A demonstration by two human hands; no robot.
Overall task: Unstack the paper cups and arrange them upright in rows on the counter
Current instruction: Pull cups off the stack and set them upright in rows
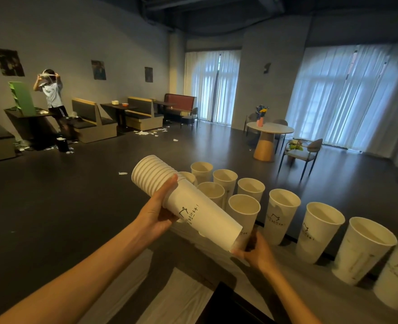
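The left hand [157,212] is wrapped around the stack of paper cups [184,202], fingers curled over it just below the band of nested rims, the thumb lying along the top. The right hand [255,250] closes on the bottom end of the same stack, fingertips pinching the base of the outermost cup. The stack is held off the counter [193,260], tilted almost level, its rims pointing up and away to the left and its base down toward the right. A black drawn logo and a line of script show on the outer cup's wall.

The standing cups [282,216] are all upright with their mouths open; as far as the insides show, there is nothing in them. One row runs along the counter's far edge from the middle toward the right edge of the view, the nearest cup [364,251] large and the last one cut off by the frame. At the far left end of that row, several cups cluster in two short ranks just beside each other, partly hidden behind the held stack.

The near part of the counter, under the forearms, is bare grey surface with a pale wrapper or sheet [177,298] lying across it and a dark object [235,307] at the bottom edge. Beyond the counter's far edge lies open dark floor, with a round table [270,129] and a chair [303,152] well apart from the cups, and another person [50,94] standing by the far wall.
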